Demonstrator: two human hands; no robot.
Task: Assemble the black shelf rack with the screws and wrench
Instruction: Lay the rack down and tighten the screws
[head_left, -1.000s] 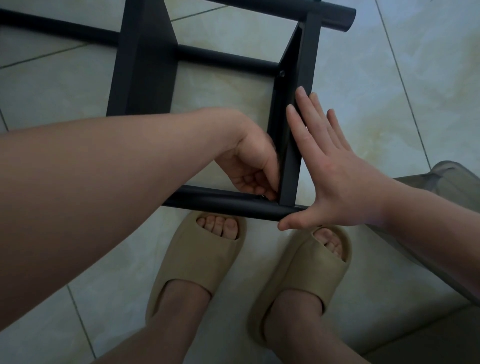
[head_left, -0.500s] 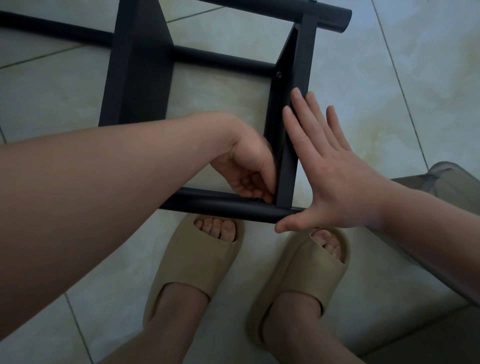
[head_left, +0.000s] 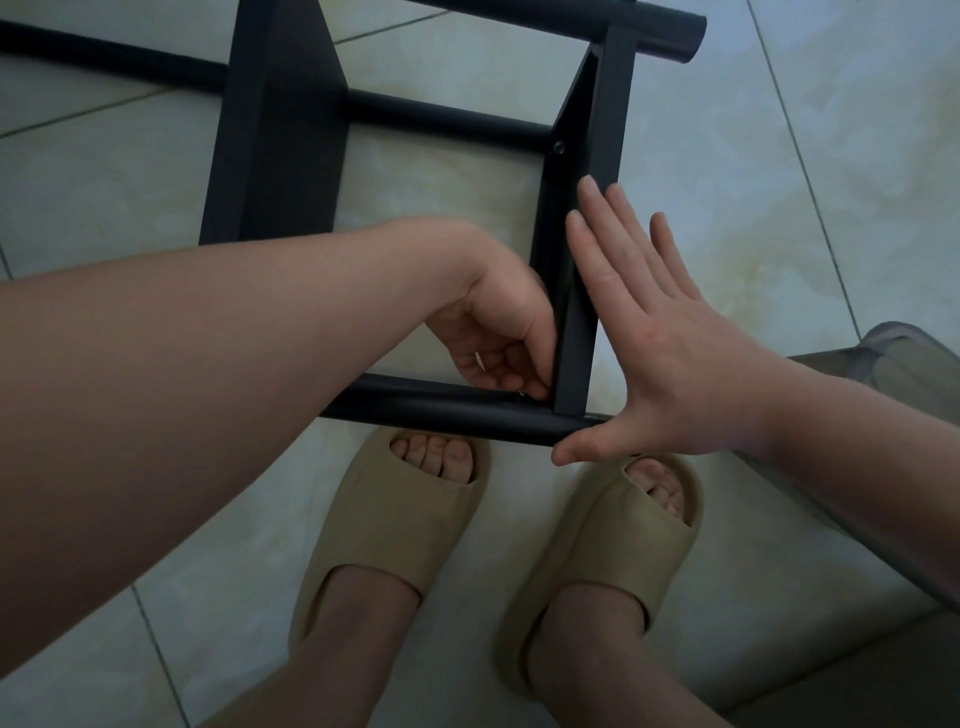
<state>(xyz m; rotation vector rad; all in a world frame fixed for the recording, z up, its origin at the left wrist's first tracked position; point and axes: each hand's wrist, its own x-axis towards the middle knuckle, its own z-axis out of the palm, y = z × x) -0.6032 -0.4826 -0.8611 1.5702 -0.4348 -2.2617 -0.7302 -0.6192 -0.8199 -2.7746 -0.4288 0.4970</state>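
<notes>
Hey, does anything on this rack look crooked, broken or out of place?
Nothing stands out. The rack looks square; the right hand lies flat on its side bar, and the left hand pinches a small metal part at the near corner.

- The floor of pale, glossy, cream-veined tiles (head_left: 779, 218) carries everything here; thin dark grout lines (head_left: 802, 161) cross it at a slant.
- My black metal shelf rack (head_left: 280, 156) lies across the tiles, flat panels joined by round tubes. I can't tell which parts actually touch the floor.
- The rack's nearest round black tube (head_left: 441, 410) runs just beyond my toes.
- My left beige open-toed foam slide (head_left: 384, 525) and right beige open-toed foam slide (head_left: 608, 551) stand flat on the tiles, side by side.
- A grey-olive rounded object (head_left: 893, 348) sits at the right edge; I can't make out what it is.
</notes>
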